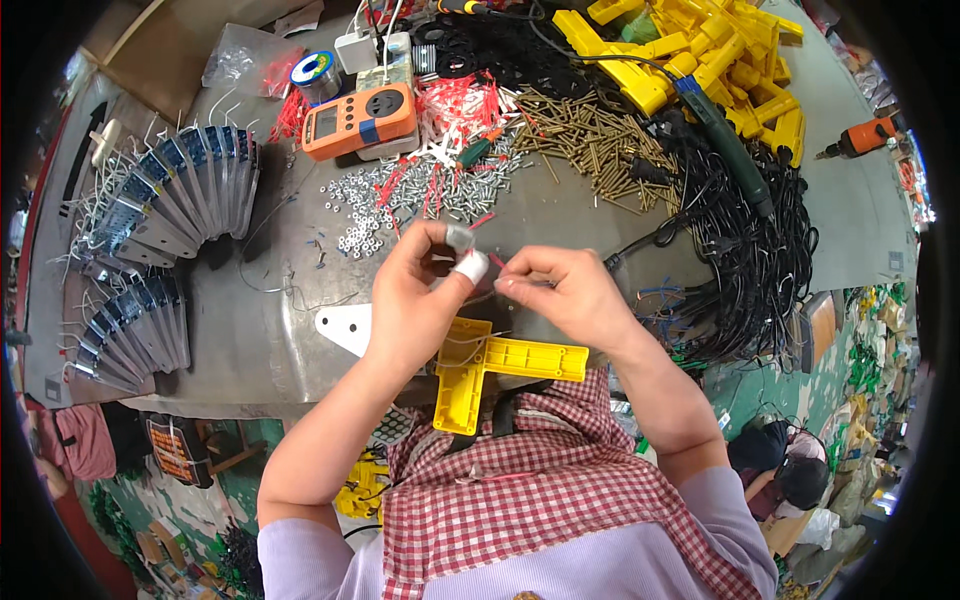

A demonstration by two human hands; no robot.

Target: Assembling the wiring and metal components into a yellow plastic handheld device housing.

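Right hand (565, 292) pinching thin red piece (498, 263); left hand (424, 288) facing it, fingertip grip unclear. Yellow housing (461, 398) lying open; closing up seemingly remaining.

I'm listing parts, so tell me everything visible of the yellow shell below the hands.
The yellow shell looks like moulded plastic: a branched, hollow casing, open side up, with inner ribs and small round posts. One arm points right; another points toward the person, seemingly past the front edge of the table. Thin wires cross its inside. The left hand is close to its upper left corner; contact is unclear.
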